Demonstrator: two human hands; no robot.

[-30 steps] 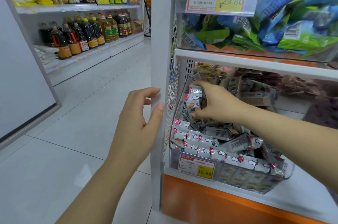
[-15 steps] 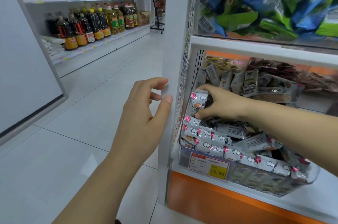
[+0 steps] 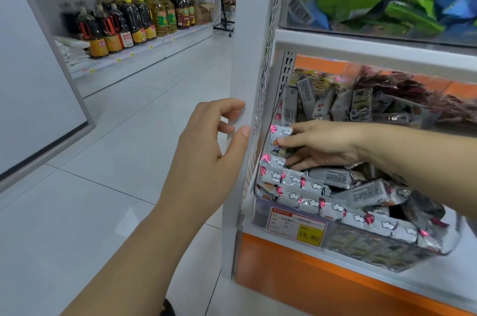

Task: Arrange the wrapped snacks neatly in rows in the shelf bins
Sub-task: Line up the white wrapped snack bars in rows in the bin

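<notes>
Right hand (image 3: 322, 145) pinches a wrapped snack (image 3: 277, 140) by the left wall of the bin (image 3: 374, 246); left hand (image 3: 206, 158), fingers (image 3: 227, 104) loosely apart, touches the shelf post (image 3: 247, 57).

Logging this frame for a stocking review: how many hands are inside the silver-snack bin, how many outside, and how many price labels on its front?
Hands inside the clear plastic bin: 1, the right hand, gripping a silver wrapped snack
Hands outside it: 1, the left hand
On its front, yellow-and-red price label: 1
Total: 3
</notes>
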